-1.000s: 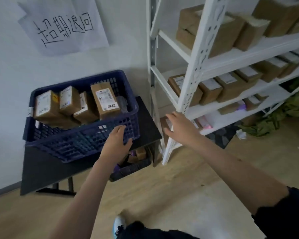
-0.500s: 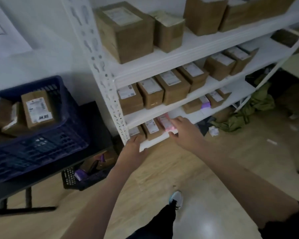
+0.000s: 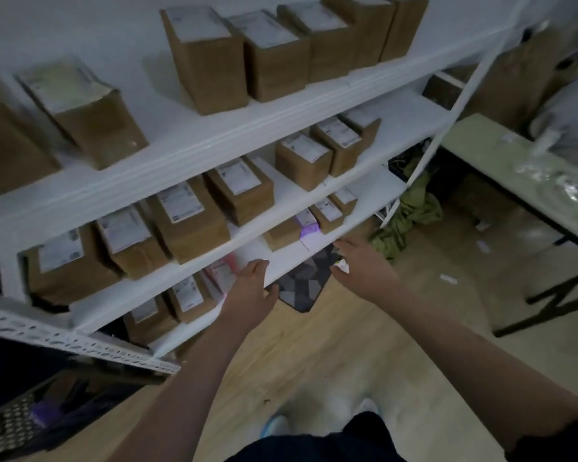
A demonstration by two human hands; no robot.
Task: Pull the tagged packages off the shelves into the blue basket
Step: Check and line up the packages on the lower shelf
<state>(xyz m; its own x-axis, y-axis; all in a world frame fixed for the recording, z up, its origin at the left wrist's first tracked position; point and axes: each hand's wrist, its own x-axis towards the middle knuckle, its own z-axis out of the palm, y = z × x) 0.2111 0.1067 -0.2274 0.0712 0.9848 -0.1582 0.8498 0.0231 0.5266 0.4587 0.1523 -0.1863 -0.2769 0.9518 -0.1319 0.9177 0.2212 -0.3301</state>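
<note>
White metal shelves (image 3: 194,151) hold rows of brown cardboard packages with white labels. My left hand (image 3: 251,288) is stretched out, fingers straight, at the front edge of the lowest shelf, right beside a pink package (image 3: 222,271). My right hand (image 3: 364,265) is held open and empty in the air before the same shelf, below a package with a purple tag (image 3: 306,223). More labelled packages (image 3: 187,295) stand on the lowest shelf to the left. The blue basket is out of view.
A dark perforated crate (image 3: 17,425) sits on the floor at lower left. A green table (image 3: 521,168) stands at right with a green cloth heap (image 3: 411,215) beside the shelf leg. A patterned mat (image 3: 304,281) lies under the shelf. My shoes are below.
The view has swung right, away from the basket, and closer to the shelves. My left hand moved right to the pink package. My right hand left it and moved right along the lowest shelf.
</note>
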